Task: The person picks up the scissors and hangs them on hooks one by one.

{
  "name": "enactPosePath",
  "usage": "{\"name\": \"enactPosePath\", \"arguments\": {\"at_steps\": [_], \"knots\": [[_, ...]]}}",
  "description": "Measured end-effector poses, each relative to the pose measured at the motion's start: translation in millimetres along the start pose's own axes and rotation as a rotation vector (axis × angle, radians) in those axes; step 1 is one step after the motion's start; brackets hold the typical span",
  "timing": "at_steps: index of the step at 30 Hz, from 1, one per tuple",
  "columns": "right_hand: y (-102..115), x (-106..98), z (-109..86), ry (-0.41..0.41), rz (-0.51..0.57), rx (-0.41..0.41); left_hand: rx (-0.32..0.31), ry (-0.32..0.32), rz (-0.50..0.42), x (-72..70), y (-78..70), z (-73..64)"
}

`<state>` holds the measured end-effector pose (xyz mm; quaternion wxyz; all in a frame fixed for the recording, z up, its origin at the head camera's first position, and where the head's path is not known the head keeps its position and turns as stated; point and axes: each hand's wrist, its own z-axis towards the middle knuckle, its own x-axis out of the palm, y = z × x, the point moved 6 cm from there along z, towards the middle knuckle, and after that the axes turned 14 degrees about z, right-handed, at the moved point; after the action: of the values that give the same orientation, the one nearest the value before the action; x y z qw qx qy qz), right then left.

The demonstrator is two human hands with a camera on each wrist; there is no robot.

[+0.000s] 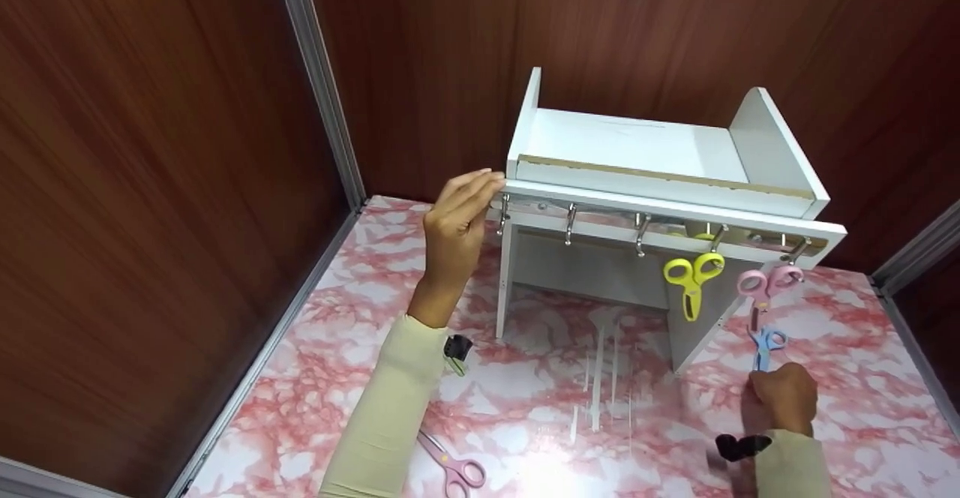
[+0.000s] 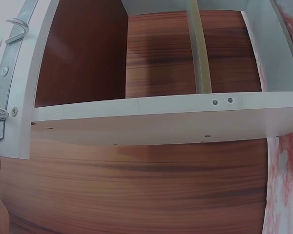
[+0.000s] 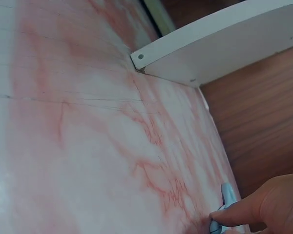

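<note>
A white shelf unit [image 1: 660, 198] stands on the table with a row of metal hooks [image 1: 570, 224] along its front rail. At the rail's left end, my left hand [image 1: 455, 228] holds the board, fingers over its top corner; its thumb is mostly hidden. Yellow scissors [image 1: 693, 280] and pink scissors [image 1: 761, 288] hang from hooks on the right. Just below the pink pair, my right hand [image 1: 787, 397] pinches light-blue scissors [image 1: 766, 344] by the lower part, handle loops upward. In the right wrist view, the thumb presses on the blue scissors [image 3: 227, 195].
Another pair of pink scissors [image 1: 454, 468] lies on the marbled red-and-white table [image 1: 510, 400] beside the left forearm. Pale strips [image 1: 598, 378] mark the tabletop before the shelf. Brown wood-grain panels [image 1: 420, 70] enclose the back and sides.
</note>
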<state>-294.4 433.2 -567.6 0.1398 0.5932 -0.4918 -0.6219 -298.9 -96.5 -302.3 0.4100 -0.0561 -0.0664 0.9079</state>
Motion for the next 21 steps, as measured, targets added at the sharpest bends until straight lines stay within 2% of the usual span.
{"name": "enactPosePath", "arguments": {"at_steps": [4,11,21], "knots": [[-3.3,0.7,0.4,-0.007,-0.004,0.030,-0.001,-0.004,0.000,-0.3,1.3,-1.7],[-7.8,-2.2,0.5,-0.093,-0.015,-0.014,0.000,0.002,0.018,-0.3,1.5,-4.4],[-12.3,-1.3,-1.7,-0.174,0.014,-0.046,0.000,0.005,0.019,1.0,0.6,-1.3]]}}
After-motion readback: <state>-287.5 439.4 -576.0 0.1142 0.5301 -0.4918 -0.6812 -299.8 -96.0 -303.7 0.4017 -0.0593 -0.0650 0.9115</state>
